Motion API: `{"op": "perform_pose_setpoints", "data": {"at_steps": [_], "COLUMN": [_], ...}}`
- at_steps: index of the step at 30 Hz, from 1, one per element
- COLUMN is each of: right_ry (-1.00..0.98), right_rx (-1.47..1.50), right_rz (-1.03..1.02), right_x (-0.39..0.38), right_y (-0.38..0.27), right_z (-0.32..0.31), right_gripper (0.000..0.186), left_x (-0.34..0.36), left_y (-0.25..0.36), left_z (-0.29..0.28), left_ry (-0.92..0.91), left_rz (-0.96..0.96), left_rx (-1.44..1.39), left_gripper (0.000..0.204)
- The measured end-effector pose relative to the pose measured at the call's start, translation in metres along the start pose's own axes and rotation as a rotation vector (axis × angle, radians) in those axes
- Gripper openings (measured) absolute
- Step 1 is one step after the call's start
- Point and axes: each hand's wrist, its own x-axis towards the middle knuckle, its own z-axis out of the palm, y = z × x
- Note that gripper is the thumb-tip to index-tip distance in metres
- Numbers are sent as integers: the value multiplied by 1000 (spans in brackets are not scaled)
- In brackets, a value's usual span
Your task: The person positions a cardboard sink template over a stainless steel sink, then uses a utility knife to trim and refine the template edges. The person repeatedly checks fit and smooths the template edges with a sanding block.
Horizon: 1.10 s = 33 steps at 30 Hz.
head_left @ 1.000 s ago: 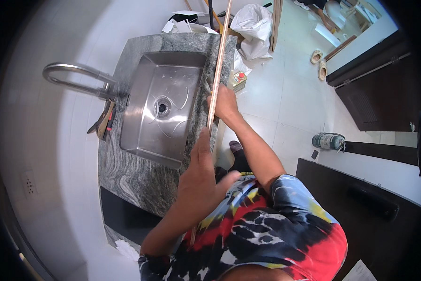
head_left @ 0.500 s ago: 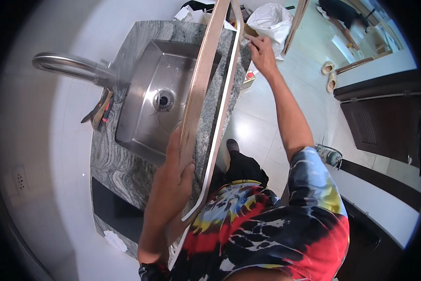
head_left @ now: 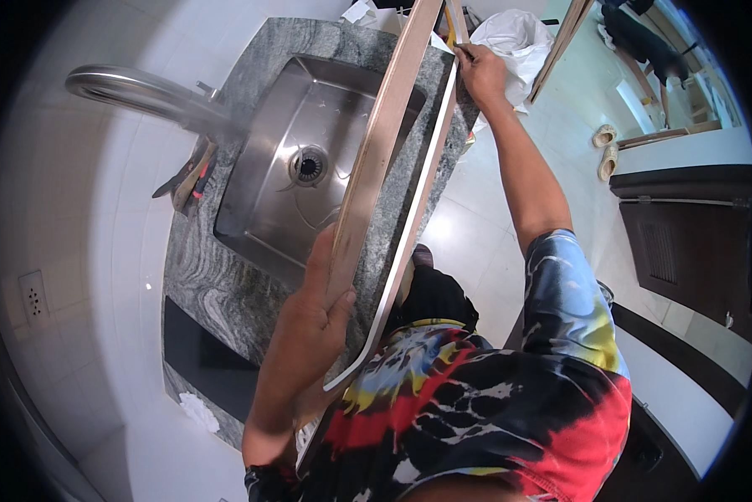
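Observation:
A long wooden strip [head_left: 377, 138] slants over the sink and the grey stone counter. My left hand [head_left: 313, 322] is closed round its near end, thumb on one side and fingers on the other. Beside it, on the counter's front side, runs a thin wood-backed strip with a white edge [head_left: 426, 177]; its near end bends toward my shirt. At the far part of this white-edged strip, my right hand [head_left: 482, 74] pinches with thumb and fingertips. What lies under those fingertips is partly hidden.
A steel sink [head_left: 263, 163] is set in the stone counter [head_left: 217, 289], with a curved faucet [head_left: 146, 100] behind. Hand tools [head_left: 193, 176] lean near the wall. A white sack [head_left: 510, 46] and slippers [head_left: 608, 151] are on the floor. Another person [head_left: 644, 33] is at the far right.
My right hand has gone from an outstretched finger to a pinch on the white-edged strip. The view has shifted slightly; my left hand keeps its grip on the wooden strip.

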Motion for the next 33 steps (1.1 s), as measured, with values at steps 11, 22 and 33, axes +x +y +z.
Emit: {"op": "perform_pose_setpoints", "data": {"at_steps": [11, 22, 33], "right_ry": [-150, -264, -135], "right_rx": [-141, 60, -205], "right_rz": [-125, -44, -36], "right_x": [-16, -261, -48], "right_y": [-27, -193, -35], "right_z": [-11, -113, -20], "right_gripper": [17, 21, 15], "left_x": [9, 19, 17], "left_y": [-25, -33, -23], "left_z": [-17, -19, -10], "left_ry": [-52, -63, -37], "left_rz": [-119, -130, -52], "left_rx": [-152, -273, -97], "left_gripper": [82, 82, 81]}}
